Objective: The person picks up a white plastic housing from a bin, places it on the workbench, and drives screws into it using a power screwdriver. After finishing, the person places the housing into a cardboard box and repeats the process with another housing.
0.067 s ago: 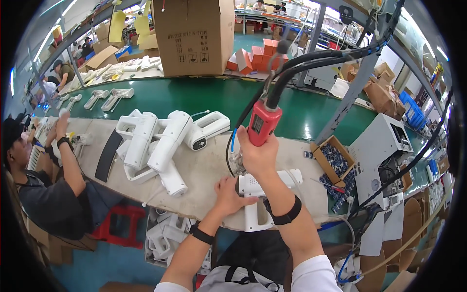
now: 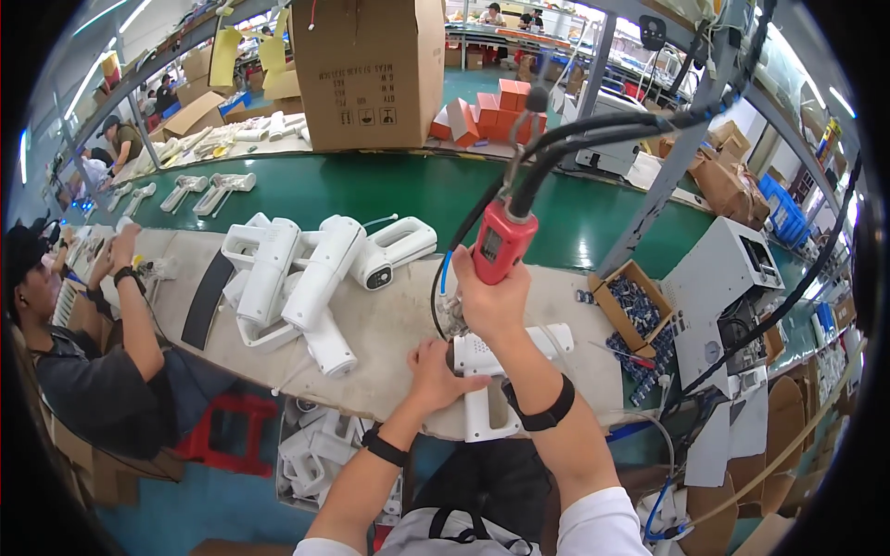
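Centrally, white pistol-shaped housing [image 2: 475, 360]: is laid on the beige bench cover [image 2: 399, 320] before the person, its handle turned toward the near edge.
Left hand [image 2: 434, 375]: is half closed, with fingers curled at the housing's dark left end and thumb stretched along its lower side; the housing is steadied by it.
Right hand [image 2: 496, 295]: is wrapped firmly around a red electric screwdriver [image 2: 503, 243], held above the housing; the bit is hidden, so whether the housing is touched by it cannot be told.
Thick black cable [image 2: 531, 185]: is joined to the screwdriver's top.
Heaped white housings [image 2: 320, 269]: are piled to the left, well apart from the held one.
Small cardboard box [image 2: 616, 320]: is filled with dark blue parts, others being scattered beside it, to the right.
Green conveyor belt [image 2: 399, 185]: is seen beyond the bench cover.
Co-worker [image 2: 111, 371]: is seated at far left.
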The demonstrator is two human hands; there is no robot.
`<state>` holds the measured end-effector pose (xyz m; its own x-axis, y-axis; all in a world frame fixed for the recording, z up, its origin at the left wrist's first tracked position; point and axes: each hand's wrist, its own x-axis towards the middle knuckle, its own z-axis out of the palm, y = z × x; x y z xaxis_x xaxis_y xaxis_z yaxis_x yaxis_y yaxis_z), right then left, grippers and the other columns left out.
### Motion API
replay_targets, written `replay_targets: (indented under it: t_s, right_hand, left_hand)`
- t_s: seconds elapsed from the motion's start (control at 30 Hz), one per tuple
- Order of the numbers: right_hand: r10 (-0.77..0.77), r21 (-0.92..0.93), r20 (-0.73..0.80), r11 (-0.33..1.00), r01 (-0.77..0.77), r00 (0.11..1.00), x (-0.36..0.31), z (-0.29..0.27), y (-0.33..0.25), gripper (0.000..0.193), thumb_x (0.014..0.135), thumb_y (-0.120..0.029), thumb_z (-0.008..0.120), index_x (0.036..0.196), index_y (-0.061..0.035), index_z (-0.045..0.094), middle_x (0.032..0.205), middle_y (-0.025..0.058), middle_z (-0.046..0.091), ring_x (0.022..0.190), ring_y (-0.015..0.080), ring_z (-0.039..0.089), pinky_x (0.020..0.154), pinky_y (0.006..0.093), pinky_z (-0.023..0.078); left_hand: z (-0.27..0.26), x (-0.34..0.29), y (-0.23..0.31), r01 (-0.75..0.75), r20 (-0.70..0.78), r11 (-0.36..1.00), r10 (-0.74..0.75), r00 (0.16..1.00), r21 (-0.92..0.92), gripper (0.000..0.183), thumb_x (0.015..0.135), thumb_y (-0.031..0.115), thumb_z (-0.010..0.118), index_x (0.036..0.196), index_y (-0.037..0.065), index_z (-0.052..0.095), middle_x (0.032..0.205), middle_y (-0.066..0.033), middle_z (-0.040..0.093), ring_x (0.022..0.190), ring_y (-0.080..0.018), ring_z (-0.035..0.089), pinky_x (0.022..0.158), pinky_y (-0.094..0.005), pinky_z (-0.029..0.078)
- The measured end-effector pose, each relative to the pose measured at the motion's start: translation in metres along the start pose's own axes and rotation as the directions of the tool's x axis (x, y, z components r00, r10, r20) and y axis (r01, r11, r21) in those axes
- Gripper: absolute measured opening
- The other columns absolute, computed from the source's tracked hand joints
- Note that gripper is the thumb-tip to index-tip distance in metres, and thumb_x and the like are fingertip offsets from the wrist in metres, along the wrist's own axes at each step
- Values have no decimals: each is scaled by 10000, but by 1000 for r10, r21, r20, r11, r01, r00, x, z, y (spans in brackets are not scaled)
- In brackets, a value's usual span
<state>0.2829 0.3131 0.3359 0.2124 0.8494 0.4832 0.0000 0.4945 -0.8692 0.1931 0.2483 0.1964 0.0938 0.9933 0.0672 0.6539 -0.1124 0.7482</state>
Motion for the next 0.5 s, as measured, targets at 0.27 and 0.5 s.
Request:
replay_targets:
  t_s: [0.27,0.5]
  right_hand:
    - [-140,26,-46,990,142,989,-10,-14,-79,179,864,-125,681,796,-3,569,601,14,564,478,90,539,456,225,409]
    - [-5,34,42,999,3,999,-20,-8,-46,206,874,-173,681,795,-21,566,599,9,551,491,83,526,458,230,399]
  left_hand:
    - [9,0,-10,44,-95,999,-41,995,31,972,559,591,786,1301,62,447,1245,-167,504,1235,-305,369,1047,-447,171]
    - [11,-2,-16,-40,11,990,39,999,136,1028,561,648,757,1350,88,409,1325,-164,456,1283,-332,293,1061,-471,139]
